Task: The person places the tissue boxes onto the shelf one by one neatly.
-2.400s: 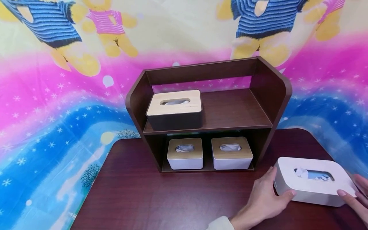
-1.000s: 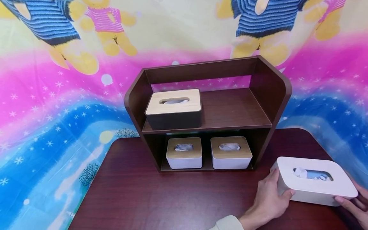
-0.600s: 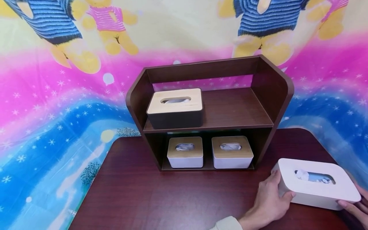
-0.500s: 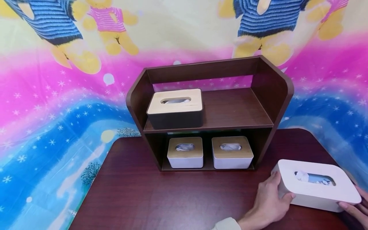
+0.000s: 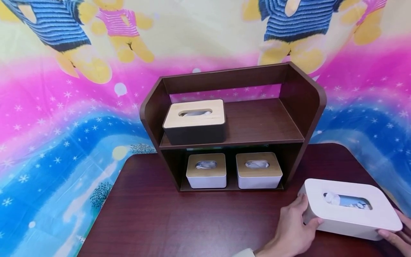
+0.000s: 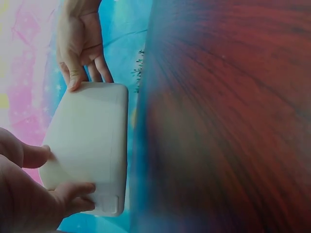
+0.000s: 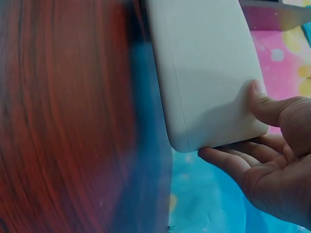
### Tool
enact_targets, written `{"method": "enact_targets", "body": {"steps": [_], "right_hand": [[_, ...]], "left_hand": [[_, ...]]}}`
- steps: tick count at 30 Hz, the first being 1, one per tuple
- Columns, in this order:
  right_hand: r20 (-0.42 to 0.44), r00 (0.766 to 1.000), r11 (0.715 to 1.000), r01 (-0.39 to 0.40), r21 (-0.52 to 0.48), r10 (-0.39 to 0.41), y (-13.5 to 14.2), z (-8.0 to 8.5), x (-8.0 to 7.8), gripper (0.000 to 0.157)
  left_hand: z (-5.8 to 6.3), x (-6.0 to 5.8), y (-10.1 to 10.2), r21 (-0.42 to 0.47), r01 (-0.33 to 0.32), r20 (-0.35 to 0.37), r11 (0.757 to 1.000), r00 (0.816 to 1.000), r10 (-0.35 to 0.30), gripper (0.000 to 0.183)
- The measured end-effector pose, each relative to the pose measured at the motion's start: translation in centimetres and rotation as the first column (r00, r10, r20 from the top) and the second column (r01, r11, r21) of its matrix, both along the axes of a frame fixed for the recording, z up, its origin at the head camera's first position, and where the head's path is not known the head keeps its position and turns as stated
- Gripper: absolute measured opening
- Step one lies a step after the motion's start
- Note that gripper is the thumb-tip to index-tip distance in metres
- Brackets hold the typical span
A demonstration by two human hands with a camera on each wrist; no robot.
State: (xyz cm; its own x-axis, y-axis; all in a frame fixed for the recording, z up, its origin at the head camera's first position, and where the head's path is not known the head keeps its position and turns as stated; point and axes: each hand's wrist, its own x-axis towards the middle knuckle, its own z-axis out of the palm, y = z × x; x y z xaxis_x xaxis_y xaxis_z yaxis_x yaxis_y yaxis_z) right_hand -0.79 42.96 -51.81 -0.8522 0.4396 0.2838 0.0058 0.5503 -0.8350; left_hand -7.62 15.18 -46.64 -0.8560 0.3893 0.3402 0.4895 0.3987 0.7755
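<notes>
A white tissue box point(image 5: 353, 221) with a slot in its top is at the right of the table in the head view; bluish, patterned material shows through the slot. My left hand point(image 5: 293, 225) grips its left end, thumb against the front side. The right hand point(image 5: 398, 235), partly out of the head view, holds the opposite end with its thumb on the near corner. In the left wrist view the left fingers point(image 6: 77, 196) lie along the box's end. The right wrist view has the right thumb point(image 7: 267, 104) on one face and fingers around the end.
A dark brown two-tier shelf point(image 5: 263, 121) stands on the dark red table point(image 5: 192, 221). Its upper tier carries a black tissue box with a pale wooden lid point(image 5: 196, 130) at the left. Below are two smaller white boxes, a left one point(image 5: 207, 182) and a right one point(image 5: 259, 182).
Since half a second ago, the white tissue box and my left hand have shifted slightly left and nearer in the head view. Both hands keep their hold; the shelf's boxes stay put.
</notes>
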Motion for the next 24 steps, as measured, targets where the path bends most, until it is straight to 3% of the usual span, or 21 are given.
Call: {"method": "enact_targets", "body": {"steps": [6, 11, 14, 16, 19, 21, 24], "right_hand": [[0.023, 1.000, 0.997, -0.004, 0.076, 0.002, -1.4, 0.7, 0.3, 0.071], [-0.112, 0.989, 0.995, -0.094, 0.014, 0.095, -1.3, 0.6, 0.3, 0.075], [-0.233, 0.959, 0.980, -0.183, -0.082, 0.160, -1.8, 0.8, 0.1, 0.083], [-0.275, 0.948, 0.971, -0.202, -0.130, 0.161, -2.8, 1.3, 0.1, 0.086], [-0.241, 0.967, 0.975, -0.134, -0.180, 0.088, -4.7, 2.6, 0.2, 0.084], [-0.151, 0.988, 0.987, -0.032, -0.160, 0.007, -6.1, 3.7, 0.4, 0.080], [-0.027, 0.997, 0.994, 0.067, -0.085, -0.069, -7.8, 4.8, 0.6, 0.075]], "left_hand": [[0.6, 0.5, -1.4, 0.095, -0.012, -0.005, 0.995, 1.000, 0.013, 0.059], [1.1, 0.8, -2.9, 0.223, -0.012, 0.037, 0.975, 0.999, 0.003, 0.054], [1.3, 0.8, -3.9, 0.286, -0.009, 0.038, 0.958, 0.999, -0.002, 0.052], [1.4, 0.8, -4.6, 0.314, -0.007, 0.018, 0.949, 1.000, 0.002, 0.051], [1.7, 0.8, -5.5, 0.360, -0.009, 0.007, 0.933, 1.000, 0.007, 0.050], [1.9, 0.8, -6.1, 0.385, -0.018, 0.017, 0.923, 1.000, 0.013, 0.049], [2.4, 0.9, -7.1, 0.422, -0.039, 0.073, 0.906, 0.997, 0.009, 0.049]]}}
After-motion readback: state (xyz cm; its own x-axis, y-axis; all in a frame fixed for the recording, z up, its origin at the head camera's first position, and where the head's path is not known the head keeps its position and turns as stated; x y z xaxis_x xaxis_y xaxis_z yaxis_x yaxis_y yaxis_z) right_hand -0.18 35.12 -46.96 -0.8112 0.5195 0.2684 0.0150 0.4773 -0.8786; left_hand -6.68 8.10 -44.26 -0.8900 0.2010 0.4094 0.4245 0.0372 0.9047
